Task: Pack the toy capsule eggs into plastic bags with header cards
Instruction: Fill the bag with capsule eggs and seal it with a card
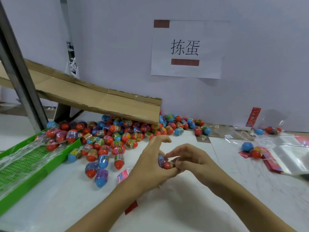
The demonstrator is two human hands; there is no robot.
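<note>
White table, loose capsule eggs, green tray, plastic bags

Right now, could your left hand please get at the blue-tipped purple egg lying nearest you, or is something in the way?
Probably yes, but not at once: the table between the left hand and the purple egg is bare, yet that hand's grip is full with eggs in hand, shared with the right hand.

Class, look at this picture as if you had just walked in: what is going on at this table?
A person is packing toy capsule eggs. Both hands meet over the white table: the left hand and right hand together hold a few eggs, seemingly in clear plastic. A big heap of loose eggs lies below a cardboard chute. Filled bags sit in the green tray, and spare bags and red header cards lie to the right.
</note>
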